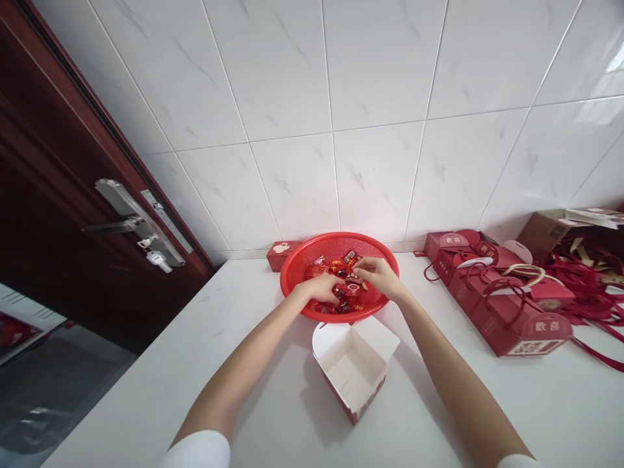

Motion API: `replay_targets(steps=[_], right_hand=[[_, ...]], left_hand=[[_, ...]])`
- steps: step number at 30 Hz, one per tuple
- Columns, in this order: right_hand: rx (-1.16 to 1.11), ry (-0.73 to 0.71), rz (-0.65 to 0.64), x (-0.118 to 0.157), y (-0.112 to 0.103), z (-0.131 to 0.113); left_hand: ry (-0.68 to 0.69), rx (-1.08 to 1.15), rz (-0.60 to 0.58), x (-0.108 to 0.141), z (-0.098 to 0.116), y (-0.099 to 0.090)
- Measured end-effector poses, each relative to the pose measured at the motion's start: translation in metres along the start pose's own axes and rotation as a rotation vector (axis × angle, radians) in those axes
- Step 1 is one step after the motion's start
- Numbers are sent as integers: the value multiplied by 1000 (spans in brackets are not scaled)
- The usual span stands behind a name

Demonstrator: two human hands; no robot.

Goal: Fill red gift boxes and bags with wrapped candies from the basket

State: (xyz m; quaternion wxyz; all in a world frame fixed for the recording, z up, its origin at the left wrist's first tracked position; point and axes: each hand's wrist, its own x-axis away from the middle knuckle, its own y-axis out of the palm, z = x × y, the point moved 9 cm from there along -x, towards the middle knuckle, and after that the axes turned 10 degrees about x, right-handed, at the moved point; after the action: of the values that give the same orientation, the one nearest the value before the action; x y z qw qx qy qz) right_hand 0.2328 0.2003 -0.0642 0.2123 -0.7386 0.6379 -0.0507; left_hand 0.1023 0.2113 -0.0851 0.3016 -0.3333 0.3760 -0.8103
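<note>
One red basket (322, 250), many wrapped sweets (355, 286)

My left hand (322, 286) and right hand (377, 276) are dipping among the sweets; I cannot tell whether either is gripping any. The basket is sitting near the tabletop's (219, 331) far edge, by the tiled wall (292, 182). One open box (353, 374) is showing its white inside between my forearms. Several red boxes (497, 325) are standing rightward; one door (58, 149) is standing beyond the left edge.

Probably a home: tiled wall (380, 71), dark door (53, 149)
</note>
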Motion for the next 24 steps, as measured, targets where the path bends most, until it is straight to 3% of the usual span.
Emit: replay_targets(steps=[7,15,24], right_hand=[[30,-3,72,-1,-6,0],[6,27,-38,1,3,0],[-49,-1,-86,1,7,-1]], left_hand=[[244,453,300,12,13,-32],[361,720,301,16,20,-39],[314,689,283,12,15,-35]])
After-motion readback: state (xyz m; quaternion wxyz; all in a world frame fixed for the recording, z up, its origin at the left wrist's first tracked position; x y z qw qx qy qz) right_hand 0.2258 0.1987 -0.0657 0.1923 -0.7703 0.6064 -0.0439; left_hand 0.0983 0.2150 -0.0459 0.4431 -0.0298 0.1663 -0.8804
